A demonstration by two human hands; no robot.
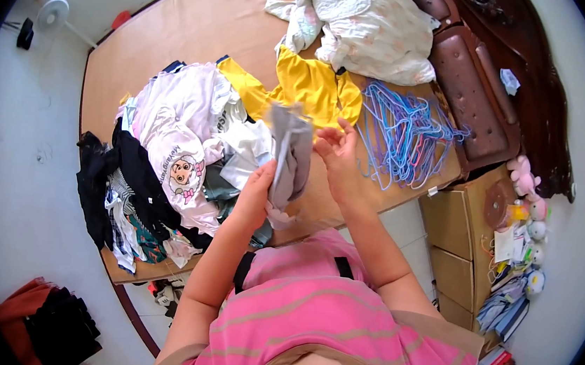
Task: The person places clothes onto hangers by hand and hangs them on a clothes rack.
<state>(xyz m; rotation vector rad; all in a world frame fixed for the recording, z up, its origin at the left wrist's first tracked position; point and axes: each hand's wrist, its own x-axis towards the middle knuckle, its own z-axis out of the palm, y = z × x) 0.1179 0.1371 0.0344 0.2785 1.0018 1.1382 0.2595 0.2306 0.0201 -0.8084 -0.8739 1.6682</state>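
Note:
My left hand (258, 185) is closed on a grey folded garment (291, 155), held upright above the bed's near edge; its exact kind I cannot make out. To the right of it my right hand (338, 152) is raised with fingers apart and nothing in them, slightly off the cloth. Behind both hands lies a yellow garment (316, 86), spread out. A big heap of clothes is on the left, with a pale pink top bearing a cartoon sheep (182, 172), white clothing (247, 153) and black clothing (140, 175).
Blue and purple hangers (409, 137) lie piled at the right of the bed (180, 27). A pale quilt (378, 29) is bunched at the back, beside a brown padded headboard (466, 94). A wooden cabinet (452, 222) with stuffed toys (523, 175) stands at right. A fan (54, 13) is at far left.

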